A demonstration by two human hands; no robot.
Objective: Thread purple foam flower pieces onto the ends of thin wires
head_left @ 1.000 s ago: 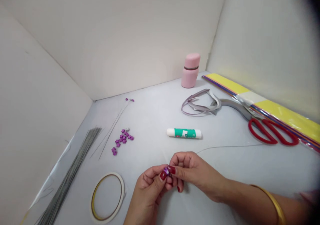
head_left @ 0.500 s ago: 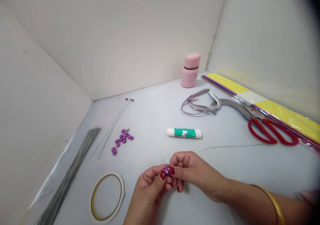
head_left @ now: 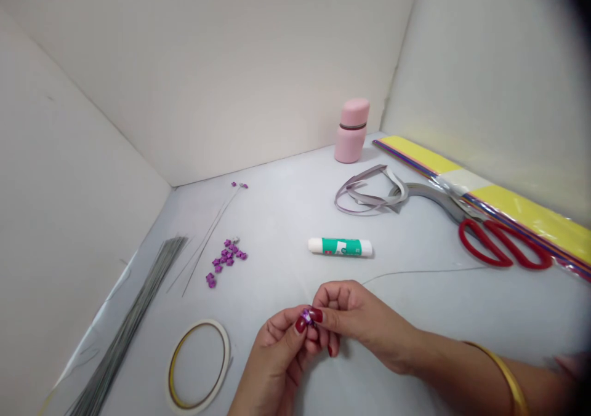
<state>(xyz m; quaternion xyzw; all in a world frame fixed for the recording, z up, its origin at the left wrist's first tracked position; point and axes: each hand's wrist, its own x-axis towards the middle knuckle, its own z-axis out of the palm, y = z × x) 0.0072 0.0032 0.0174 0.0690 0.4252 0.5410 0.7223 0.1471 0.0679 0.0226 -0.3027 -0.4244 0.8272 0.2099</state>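
Between my thumbs and fingertips is a small purple paper star, largely covered by the fingers. My left hand pinches it from the left. From the other side my right hand closes its thumb and index finger on it. A thin wire emerges from behind my right hand and runs right along the table; whether it joins the star is hidden. Several loose purple stars lie to the left, beyond my left hand. A glue stick with a green label rests just past my fingers.
At left are a bundle of grey wires and a tape roll. Farther back lie wire stems with small purple tips. On the right are paper strips, red-handled scissors, a yellow packet and a pink bottle.
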